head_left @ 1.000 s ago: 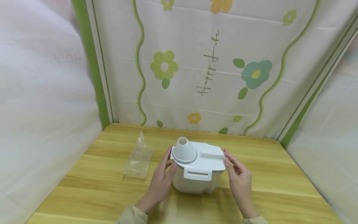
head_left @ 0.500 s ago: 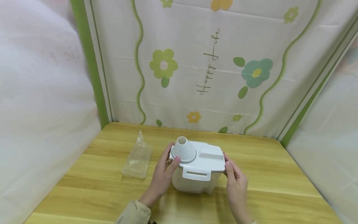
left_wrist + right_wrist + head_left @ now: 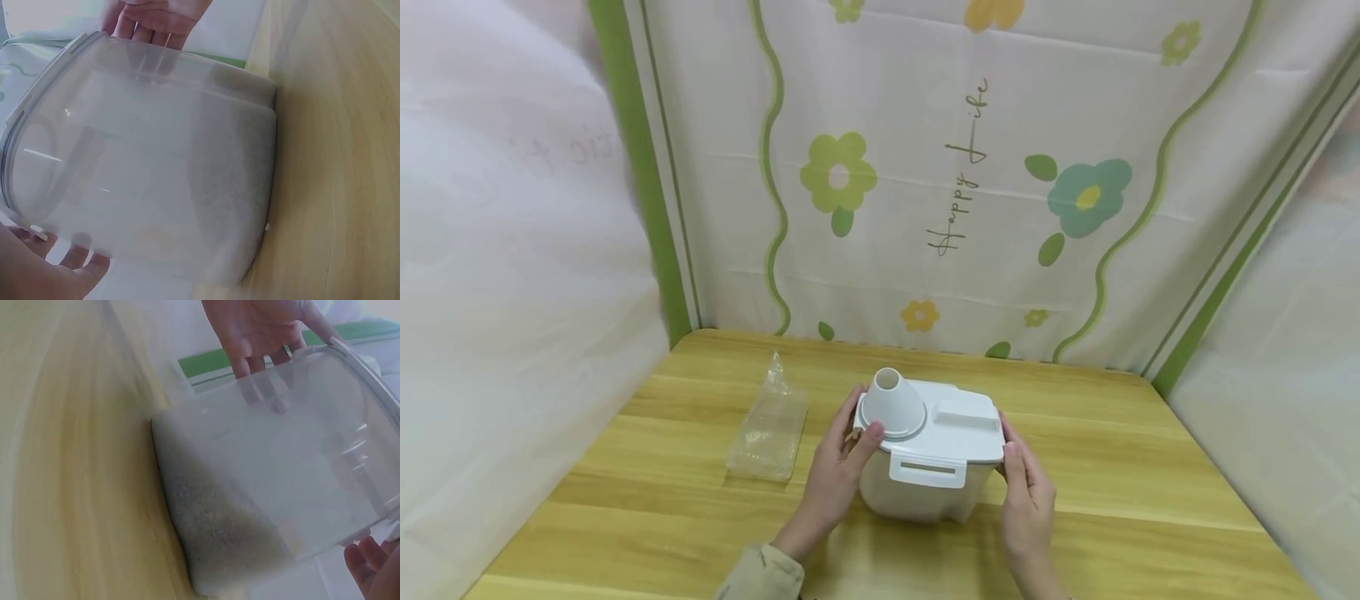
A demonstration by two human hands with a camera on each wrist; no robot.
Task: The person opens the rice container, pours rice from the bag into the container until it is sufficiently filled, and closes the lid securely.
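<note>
I see the left hand [image 3: 833, 482] and right hand [image 3: 1028, 508], fingers gripping both ends of the tub [image 3: 917, 498], thumbs at its white lid [image 3: 943, 440] | tub sits on the table [image 3: 1150, 492], between left and right edges | clear bag [image 3: 770, 437] lies nearer the back left corner

The box [image 3: 917, 497] stands on the table [image 3: 1150, 517], with the left hand [image 3: 835, 471] at its left end and the right hand [image 3: 1028, 496] at its right. The lid [image 3: 951, 443] sits on top of the box; on it, the cone [image 3: 895, 408] is to the left of the handle [image 3: 967, 414], with the clip [image 3: 928, 481] at the front edge. At the bottom inside lies the filling [image 3: 212, 531], perhaps grain, though the wrist views are hazy. The bag [image 3: 767, 442] lies on the table, left of the box. The cloth [image 3: 910, 125] hangs behind the table.
</note>
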